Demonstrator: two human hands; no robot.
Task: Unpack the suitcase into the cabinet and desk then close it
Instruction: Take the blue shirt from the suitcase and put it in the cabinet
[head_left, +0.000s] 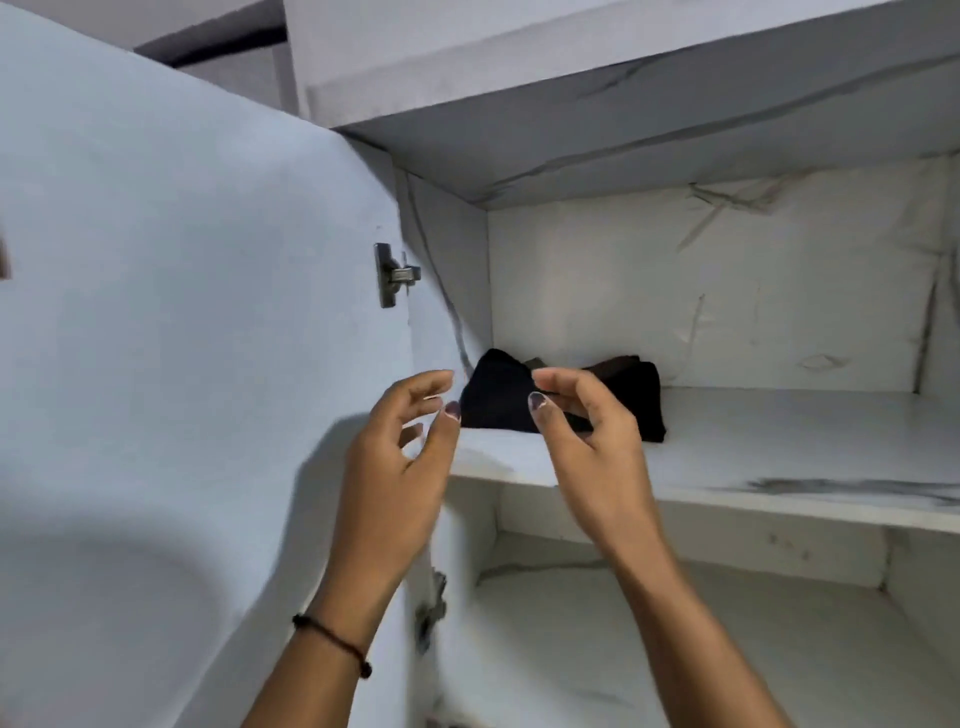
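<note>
Dark clothes (498, 395) on cabinet shelf (779, 457).
Left hand (400, 457) and right hand (587, 431) hovered before them, fingers (431, 382) apart, holding nothing.

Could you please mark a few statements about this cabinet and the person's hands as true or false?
1. The cabinet door stands open. True.
2. The dark folded clothes lie on the lowest shelf in view. False: they lie on the shelf above it, near its left end.
3. The left hand holds nothing. True.
4. A dark band sits on the right wrist. False: the band is on the left wrist.
</note>
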